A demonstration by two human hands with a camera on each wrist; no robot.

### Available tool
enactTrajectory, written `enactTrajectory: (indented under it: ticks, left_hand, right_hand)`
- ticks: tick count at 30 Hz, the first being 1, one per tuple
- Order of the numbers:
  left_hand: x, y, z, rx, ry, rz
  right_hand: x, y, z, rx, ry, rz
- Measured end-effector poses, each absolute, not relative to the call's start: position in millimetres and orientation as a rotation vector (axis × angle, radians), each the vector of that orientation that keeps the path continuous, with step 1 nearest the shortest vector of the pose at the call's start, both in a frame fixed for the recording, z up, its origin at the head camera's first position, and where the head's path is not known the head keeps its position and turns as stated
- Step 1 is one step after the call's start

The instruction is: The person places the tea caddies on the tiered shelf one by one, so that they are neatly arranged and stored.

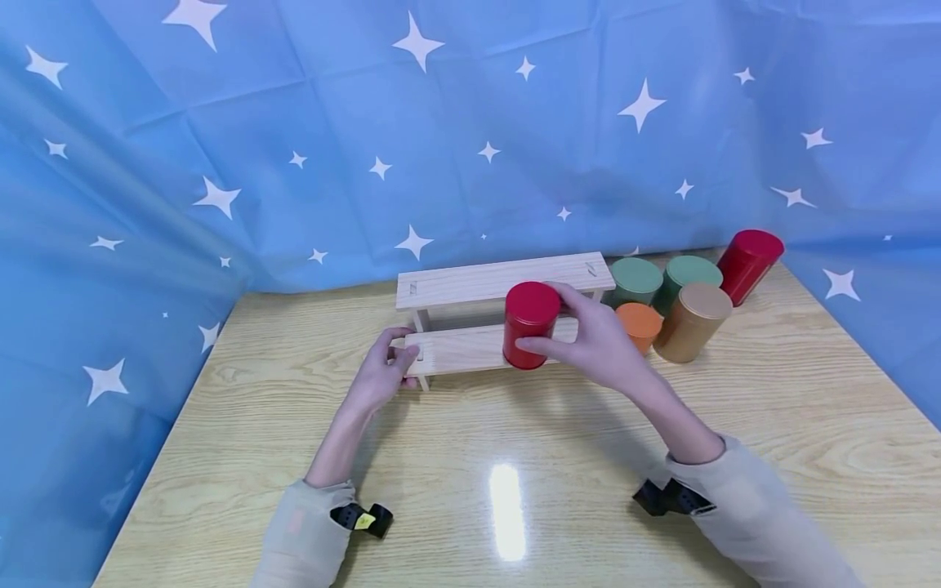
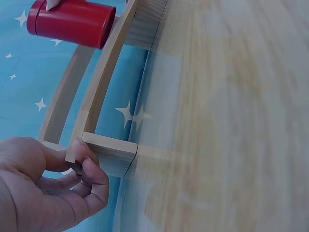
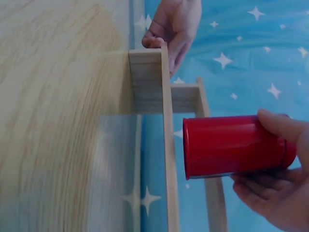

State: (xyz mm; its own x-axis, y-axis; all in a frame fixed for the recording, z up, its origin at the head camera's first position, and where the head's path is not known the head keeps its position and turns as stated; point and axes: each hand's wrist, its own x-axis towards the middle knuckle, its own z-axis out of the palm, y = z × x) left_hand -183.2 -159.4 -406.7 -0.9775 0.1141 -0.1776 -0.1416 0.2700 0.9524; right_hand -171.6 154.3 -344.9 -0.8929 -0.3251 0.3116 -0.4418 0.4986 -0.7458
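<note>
A two-tier wooden rack stands near the back of the table. My left hand pinches the left end of its lower board, thumb on top and fingers beneath, as the left wrist view also shows. My right hand grips a red lidded can between thumb and fingers. In the right wrist view, the can hangs upright a small gap above the lower board. Part of the lower board's right side is hidden behind the right hand.
Right of the rack stand two green cans, an orange can, a tan can and another red can, close together. A blue curtain with white stars hangs behind the wooden table.
</note>
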Motion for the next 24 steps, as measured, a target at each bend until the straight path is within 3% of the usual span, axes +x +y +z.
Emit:
enactTrajectory:
  ticks: [24]
  left_hand:
    - [-184, -160, -408, -0.020, 2.286, 1.822]
  right_hand:
    - [-190, 93, -357, 0.888, -2.479, 1.564]
